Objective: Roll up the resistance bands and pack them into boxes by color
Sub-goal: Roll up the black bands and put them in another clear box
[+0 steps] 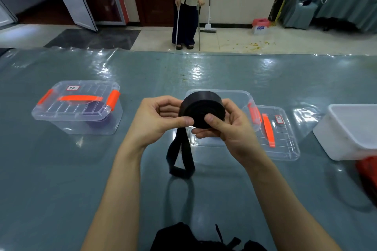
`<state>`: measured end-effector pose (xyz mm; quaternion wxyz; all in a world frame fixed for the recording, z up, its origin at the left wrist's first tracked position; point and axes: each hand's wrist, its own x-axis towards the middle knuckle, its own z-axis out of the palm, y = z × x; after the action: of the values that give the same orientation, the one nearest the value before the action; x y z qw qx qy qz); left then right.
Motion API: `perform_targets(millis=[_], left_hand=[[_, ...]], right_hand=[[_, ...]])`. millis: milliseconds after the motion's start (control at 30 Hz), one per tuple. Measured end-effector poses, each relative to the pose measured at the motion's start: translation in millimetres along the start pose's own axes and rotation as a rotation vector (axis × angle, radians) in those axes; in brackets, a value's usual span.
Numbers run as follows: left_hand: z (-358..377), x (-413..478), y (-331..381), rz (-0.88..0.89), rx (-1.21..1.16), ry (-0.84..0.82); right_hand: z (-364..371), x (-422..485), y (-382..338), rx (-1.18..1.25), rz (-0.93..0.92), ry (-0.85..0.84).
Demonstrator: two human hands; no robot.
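A: Where is the black band (203, 110)?

B: Held in the air above the desk (61, 169), most of it wound into a tight roll. A loose loop (180, 161) hangs down, its end touching the desk.

A: Grip?

B: Right hand (226, 126): thumb flat on the roll's face, fingers curled underneath, probably so the coil cannot spring open. Left hand (161, 116): thumb and fingers pinch the roll's edge where the tail leaves it, which I take as keeping tension.

A: Why hold it up?

B: My guess is that the hanging tail stays straight and feeds in without twisting.

A: Boxes?

B: Open clear box (240, 97) just behind the hands, its lid (281, 138) lying against its right side. It looks set out to take this roll. The closed box (77, 107) to the left holds a purple roll (100, 120), so the colours sit apart. White tub (346, 128) at far right, contents hidden.

A: Stage?

B: Rolling nearly finished, packing not yet begun.
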<state>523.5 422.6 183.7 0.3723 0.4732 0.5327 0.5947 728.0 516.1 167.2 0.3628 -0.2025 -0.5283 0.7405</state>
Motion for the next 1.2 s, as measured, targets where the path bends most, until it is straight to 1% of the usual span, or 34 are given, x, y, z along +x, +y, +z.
perform_targets(millis=[133,167,233,300,333,433,567,667,767,800,900,933,1000,1033,1100,1200], left_hand=[[-2.8,-1.5,-6.2,-0.031,-0.018,-0.018],[-5.2,-2.0,-7.2,-0.035,0.008,-0.015],[-12.3,-3.0,-9.1,-0.047,0.082,-0.019],[-19.3,-3.2,-10.0,-0.072,0.172,-0.063],[-21.6,-2.7,-9.8,-0.086,0.214,-0.095],[-24.2,-0.9,-8.1,-0.103,0.321,-0.168],[-29.5,1.0,-3.8,-0.091,0.404,-0.189],[-30.8,4.0,1.3,-0.089,0.528,-0.199],[-30.3,7.3,10.2,-0.092,0.635,-0.248],[-30.8,7.9,12.9,-0.094,0.657,-0.258],[-35.7,10.6,18.0,-0.091,0.661,-0.237],[-38.2,11.6,18.8,-0.091,0.635,-0.225],[-41.5,13.9,19.1,-0.094,0.587,-0.222],[-41.8,14.9,18.3,-0.094,0.572,-0.228],[-40.5,15.7,14.3,-0.092,0.541,-0.230],[-39.2,11.9,3.1,-0.103,0.420,-0.220]], right_hand=[[-0.8,1.1,8.6,0.005,0.028,-0.031],[-3.5,1.7,8.5,-0.043,0.051,-0.057],[-11.6,4.1,5.1,-0.274,0.088,-0.112],[-17.1,6.9,1.2,-0.495,0.080,-0.124],[-18.3,7.8,1.1,-0.550,0.063,-0.122],[-15.0,7.4,7.8,-0.665,0.028,-0.116],[-14.2,6.0,16.1,-0.772,-0.013,-0.117],[-10.6,6.0,16.3,-0.893,-0.056,-0.151],[-7.5,5.2,17.5,-0.930,-0.107,-0.145],[-7.3,4.8,17.2,-0.968,-0.117,-0.146],[-1.2,3.7,16.5,-1.197,-0.144,-0.186],[1.0,3.3,19.2,-1.278,-0.194,-0.206],[7.0,2.0,27.8,-1.393,-0.403,-0.224],[9.3,2.1,31.7,-1.409,-0.503,-0.198],[10.6,4.4,37.1,-1.375,-0.647,-0.123],[7.3,6.9,43.7,-1.278,-0.718,-0.023]])
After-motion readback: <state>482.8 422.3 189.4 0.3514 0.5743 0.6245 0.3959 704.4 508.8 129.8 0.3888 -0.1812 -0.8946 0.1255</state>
